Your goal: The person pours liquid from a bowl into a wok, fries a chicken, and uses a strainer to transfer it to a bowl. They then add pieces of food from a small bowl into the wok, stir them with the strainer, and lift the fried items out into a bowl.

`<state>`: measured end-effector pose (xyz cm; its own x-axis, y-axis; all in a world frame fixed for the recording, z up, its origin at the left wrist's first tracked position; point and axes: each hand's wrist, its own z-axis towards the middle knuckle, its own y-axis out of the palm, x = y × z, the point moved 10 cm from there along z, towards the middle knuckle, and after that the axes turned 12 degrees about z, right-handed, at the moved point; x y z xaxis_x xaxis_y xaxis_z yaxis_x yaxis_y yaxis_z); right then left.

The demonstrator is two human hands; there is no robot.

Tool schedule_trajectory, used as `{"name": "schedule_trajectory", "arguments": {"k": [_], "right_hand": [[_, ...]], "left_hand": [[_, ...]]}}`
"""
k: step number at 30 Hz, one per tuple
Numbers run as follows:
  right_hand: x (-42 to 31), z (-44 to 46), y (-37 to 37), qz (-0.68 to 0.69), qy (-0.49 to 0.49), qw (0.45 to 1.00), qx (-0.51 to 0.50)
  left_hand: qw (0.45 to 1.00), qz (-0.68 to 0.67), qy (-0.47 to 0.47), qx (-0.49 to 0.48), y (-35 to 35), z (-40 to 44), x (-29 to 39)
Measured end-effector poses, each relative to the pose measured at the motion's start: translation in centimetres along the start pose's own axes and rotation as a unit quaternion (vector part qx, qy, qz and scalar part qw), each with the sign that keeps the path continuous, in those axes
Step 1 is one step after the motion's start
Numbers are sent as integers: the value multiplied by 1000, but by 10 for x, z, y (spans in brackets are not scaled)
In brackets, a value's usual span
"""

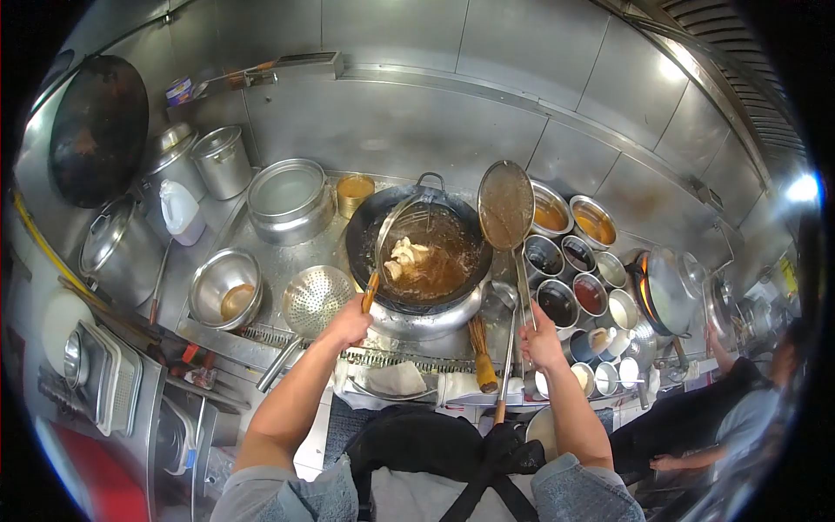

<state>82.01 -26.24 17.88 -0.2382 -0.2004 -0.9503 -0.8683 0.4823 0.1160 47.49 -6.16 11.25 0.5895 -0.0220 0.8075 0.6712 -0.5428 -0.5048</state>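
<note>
My left hand [350,322] is closed round the wooden handle of a wire skimmer [387,228]. Its round head is down in a black wok [357,230] of brown, bubbling oil [448,278]. Pale pieces of food [407,255] lie at the skimmer's head; whether it bears them or they float is unclear. In my right hand [543,343] is the long metal handle of a fine-mesh strainer [506,204], raised at the wok's right edge. A bamboo brush [484,357] and a ladle [499,296] lie between the wok and my right hand.
A perforated strainer [317,300], a steel bowl [202,287] and a large pot [287,217] are left of the wok. Several sauce containers [557,300] crowd the right side. Farther right, flame shows beside another wok [670,300], with a person [726,418] nearby.
</note>
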Motion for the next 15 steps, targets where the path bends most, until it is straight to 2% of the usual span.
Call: {"name": "schedule_trajectory", "arguments": {"k": [2,3,5,6,9,10,11,14,15], "right_hand": [[-12,3,0,-22,-21,1000,-3],[-22,5,3,-42,-45,998,-6],[-48,1,25,-31,-56,998,-27],[-59,1,41,2,-63,996,-56],[-65,8,91,33,-65,992,-106],[-57,8,115,54,-39,988,-140],[-47,6,139,75,-10,981,-177],[3,0,206,76,142,947,-278],[20,-3,226,68,185,932,-304]], "left_hand": [[964,232,82,104,-20,-16,33],[965,229,78,104,-17,-21,36],[924,360,38,124,-16,-27,40],[917,383,19,112,-10,-34,41],[923,361,71,115,10,-46,23],[930,348,56,103,11,-44,11],[930,346,46,111,6,-47,-2],[917,275,174,232,-28,-73,-12],[917,275,163,240,-38,-77,-25]]}}
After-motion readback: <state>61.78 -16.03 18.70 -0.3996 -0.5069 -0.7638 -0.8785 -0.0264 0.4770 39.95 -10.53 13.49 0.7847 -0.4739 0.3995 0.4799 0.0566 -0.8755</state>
